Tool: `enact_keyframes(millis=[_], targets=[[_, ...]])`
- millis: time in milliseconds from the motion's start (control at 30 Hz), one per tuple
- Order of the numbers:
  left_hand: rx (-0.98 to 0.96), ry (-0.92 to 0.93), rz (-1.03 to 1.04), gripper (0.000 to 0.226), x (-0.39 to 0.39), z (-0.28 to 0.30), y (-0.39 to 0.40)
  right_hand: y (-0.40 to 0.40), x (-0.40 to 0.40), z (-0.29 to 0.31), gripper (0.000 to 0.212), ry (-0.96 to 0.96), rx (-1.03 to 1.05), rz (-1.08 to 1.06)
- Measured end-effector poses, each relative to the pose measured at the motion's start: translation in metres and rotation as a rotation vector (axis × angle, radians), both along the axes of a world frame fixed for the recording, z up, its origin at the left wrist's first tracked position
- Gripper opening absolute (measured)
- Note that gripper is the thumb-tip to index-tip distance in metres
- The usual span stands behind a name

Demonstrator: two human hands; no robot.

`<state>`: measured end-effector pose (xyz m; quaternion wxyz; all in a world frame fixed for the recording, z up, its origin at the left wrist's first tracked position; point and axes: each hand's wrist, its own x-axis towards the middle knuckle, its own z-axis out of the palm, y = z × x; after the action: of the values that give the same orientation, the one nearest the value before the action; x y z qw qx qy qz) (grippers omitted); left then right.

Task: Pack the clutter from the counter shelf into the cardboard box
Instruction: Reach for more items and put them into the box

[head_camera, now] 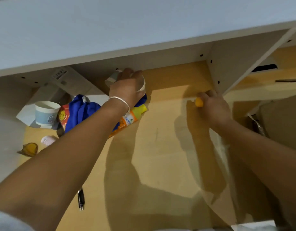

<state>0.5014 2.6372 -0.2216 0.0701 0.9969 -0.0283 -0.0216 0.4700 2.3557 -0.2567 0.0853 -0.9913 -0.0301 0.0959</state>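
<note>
Under the shelf, a paper cup is enclosed by the left hand; a small yellow object is gripped by the right hand.

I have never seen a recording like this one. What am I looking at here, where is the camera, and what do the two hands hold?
No machine here: a person's two bare arms, filmed by a camera worn on the head, looking down into a wooden shelf under a white counter. The left hand closes around a paper cup at the back. The right hand has a small yellow object in its grip; what it is, I cannot tell. Still lying there: another paper cup, a blue cloth, an orange bottle, a pen.
</note>
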Motion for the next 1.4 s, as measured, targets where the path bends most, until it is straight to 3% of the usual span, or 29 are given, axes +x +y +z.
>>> enact_keyframes(millis=[167, 367, 700, 933, 1100, 1400], targets=[[-0.109, -0.112, -0.131, 0.059, -0.054, 0.035, -0.015, 0.006, -0.058, 0.045, 0.048, -0.143, 0.003, 0.044], [-0.19, -0.25, -0.319, 0.065, -0.089, 0.081, -0.054, -0.008, -0.129, 0.106, 0.043, -0.31, 0.036, -0.047], [-0.25, -0.381, -0.561, 0.065, -0.127, 0.149, -0.183, -0.113, -0.208, 0.186, 0.048, -0.415, 0.111, -0.172], [-0.266, -0.455, -0.682, 0.064, -0.159, 0.181, -0.3, -0.22, -0.249, 0.197, 0.048, -0.432, 0.159, -0.235], [-0.263, -0.369, -0.717, 0.067, -0.174, 0.174, -0.362, -0.269, -0.27, 0.192, 0.05, -0.427, 0.207, -0.246], [-0.115, -0.313, -0.636, 0.078, -0.19, 0.15, -0.355, -0.286, -0.262, 0.191, 0.053, -0.418, 0.271, -0.192]])
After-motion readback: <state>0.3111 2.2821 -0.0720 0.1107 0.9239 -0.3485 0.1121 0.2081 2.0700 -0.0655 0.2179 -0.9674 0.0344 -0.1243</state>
